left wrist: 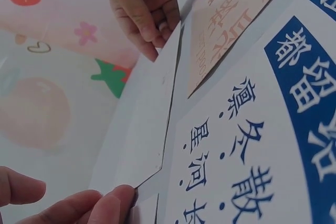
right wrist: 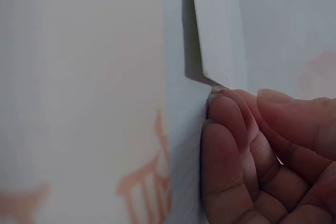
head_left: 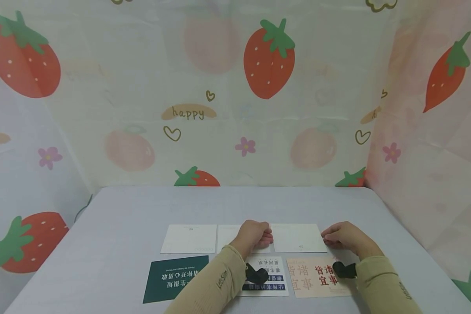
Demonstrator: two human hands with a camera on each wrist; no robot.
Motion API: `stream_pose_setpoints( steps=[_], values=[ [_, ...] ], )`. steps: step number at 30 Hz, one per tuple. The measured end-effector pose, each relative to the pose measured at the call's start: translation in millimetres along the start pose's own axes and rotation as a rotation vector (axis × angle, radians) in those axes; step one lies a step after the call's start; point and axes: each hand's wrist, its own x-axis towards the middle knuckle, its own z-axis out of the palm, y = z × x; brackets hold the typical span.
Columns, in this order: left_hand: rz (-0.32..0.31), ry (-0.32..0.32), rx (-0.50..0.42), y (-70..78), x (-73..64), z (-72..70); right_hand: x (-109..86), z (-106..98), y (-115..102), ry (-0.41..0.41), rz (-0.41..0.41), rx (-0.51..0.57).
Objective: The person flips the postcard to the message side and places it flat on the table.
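A blank-sided white postcard (head_left: 297, 238) lies at the right end of the back row. My left hand (head_left: 255, 235) is at its left edge. In the left wrist view, the left fingertips (left wrist: 123, 196) touch the card's corner, with the thumb held apart. At the opposite edge is my right hand (head_left: 347, 237). Its fingertips (right wrist: 219, 100) meet the card's edge in the right wrist view, while the thumb stays off the card. Another white card (head_left: 224, 235) is partly hidden behind the left hand and forearm, and a third white card (head_left: 188, 240) lies further left.
Nearer to me lie a dark green card (head_left: 168, 281), a white card with blue lettering (head_left: 272, 264) and a peach card with red characters (head_left: 302, 285). My forearms partly cover this front row. Strawberry-patterned cloth (head_left: 220, 152) encloses the white table (head_left: 125, 209).
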Motion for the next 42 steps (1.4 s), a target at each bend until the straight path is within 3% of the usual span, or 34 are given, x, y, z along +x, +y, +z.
stream_pose_setpoints(
  steps=[15,21,42],
  values=[
    [-0.023,-0.012,0.004,1.1,3.7,-4.1,-4.3,-10,1,-0.024,-0.081,0.056],
    [-0.005,-0.029,-0.010,3.3,2.4,-6.8,-8.3,-13,-3,-0.037,-0.106,0.080],
    [0.008,-0.057,-0.022,-0.5,-12.9,-14.9,-25.3,-11,-3,-0.015,-0.144,0.085]
  ],
)
